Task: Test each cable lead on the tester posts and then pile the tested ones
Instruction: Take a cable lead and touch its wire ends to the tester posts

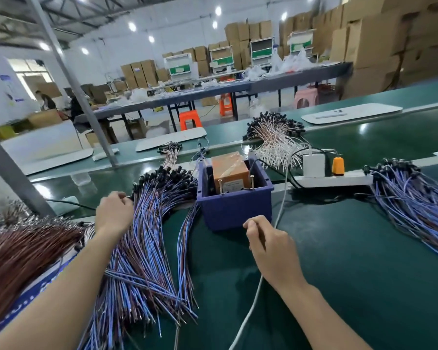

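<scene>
The tester is a blue bin (234, 210) holding an orange box (229, 170), with two brass posts (220, 186) standing at its front. A big fan of blue-purple cable leads (147, 238) with black connectors lies to the left of it. My left hand (114, 213) reaches to that fan's upper left edge, and its curled fingers pinch a lead at the black connector ends. My right hand (266, 243) sits in front of the bin with fingers curled and thumb against the index; I see nothing held. A white cord (280, 208) runs under it.
A second heap of blue-purple leads (415, 198) lies at the right, a white-wired heap (276, 140) behind the tester, and brown leads (18, 253) at the far left. A power strip (349, 180) with a white charger (313, 165) and an orange plug (338, 166) sits right of the bin.
</scene>
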Available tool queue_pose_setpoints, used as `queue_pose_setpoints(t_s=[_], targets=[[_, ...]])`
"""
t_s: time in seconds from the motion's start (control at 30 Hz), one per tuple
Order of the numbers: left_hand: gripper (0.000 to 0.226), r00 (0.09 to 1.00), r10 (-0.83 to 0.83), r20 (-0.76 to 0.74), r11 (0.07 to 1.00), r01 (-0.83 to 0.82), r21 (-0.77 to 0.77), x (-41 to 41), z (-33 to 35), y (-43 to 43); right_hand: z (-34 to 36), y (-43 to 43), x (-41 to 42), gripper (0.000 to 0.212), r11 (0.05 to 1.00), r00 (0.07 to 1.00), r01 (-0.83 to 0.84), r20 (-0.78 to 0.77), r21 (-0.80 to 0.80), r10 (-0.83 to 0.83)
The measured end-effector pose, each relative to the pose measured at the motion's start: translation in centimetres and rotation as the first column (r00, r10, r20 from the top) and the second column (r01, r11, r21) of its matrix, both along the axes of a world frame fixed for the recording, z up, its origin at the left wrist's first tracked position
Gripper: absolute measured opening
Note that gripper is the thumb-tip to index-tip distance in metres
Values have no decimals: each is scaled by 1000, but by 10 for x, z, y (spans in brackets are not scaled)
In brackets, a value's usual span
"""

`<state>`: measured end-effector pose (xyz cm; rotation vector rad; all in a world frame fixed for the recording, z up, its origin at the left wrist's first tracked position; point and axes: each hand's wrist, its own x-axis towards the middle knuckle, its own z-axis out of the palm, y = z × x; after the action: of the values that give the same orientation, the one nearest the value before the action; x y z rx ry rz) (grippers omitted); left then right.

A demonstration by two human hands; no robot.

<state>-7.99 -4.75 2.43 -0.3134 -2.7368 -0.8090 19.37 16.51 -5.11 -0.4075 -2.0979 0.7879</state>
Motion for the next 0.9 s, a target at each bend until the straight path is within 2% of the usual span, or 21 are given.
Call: queue_pose_setpoints(t_s=[0.07,0.13,0.3,0.47,0.6,0.67,0.77,0.83,0.9], targets=[[36,985,103,137,994,-96,-53,-18,-5,-8,-1,2,-2,34,1000,1000,9,0,13,-9],[36,963,122,241,991,-104,-85,-26,-11,-13,-2,3,-2,34,1000,1000,12,3,23,-12],[33,942,138,307,990,-120,-79,-30,-24,-12,-4,3,-1,35,999,1000,10,0,34,-10],[26,914,173,367,969,-224,101,-29,-27,-13,-3,4,-2,31,1000,1000,5,6,27,-5],[29,915,175,364,892,-304,334,-21,-19,-10,-3,4,-1,30,1000,1000,13,19,5,-13],[29,940,164,300,863,-284,418,-13,-3,-5,-2,4,-1,31,1000,999,19,36,-20,-18],[28,994,104,32,784,-101,612,12,43,10,-1,4,-1,28,994,999,6,41,-107,-2],[22,976,18,-215,738,132,662,44,85,26,2,4,1,29,934,997,-75,-51,-349,61],[9,895,-131,-427,674,396,624,82,122,44,9,7,6,34,774,976,-196,-194,-602,96]])
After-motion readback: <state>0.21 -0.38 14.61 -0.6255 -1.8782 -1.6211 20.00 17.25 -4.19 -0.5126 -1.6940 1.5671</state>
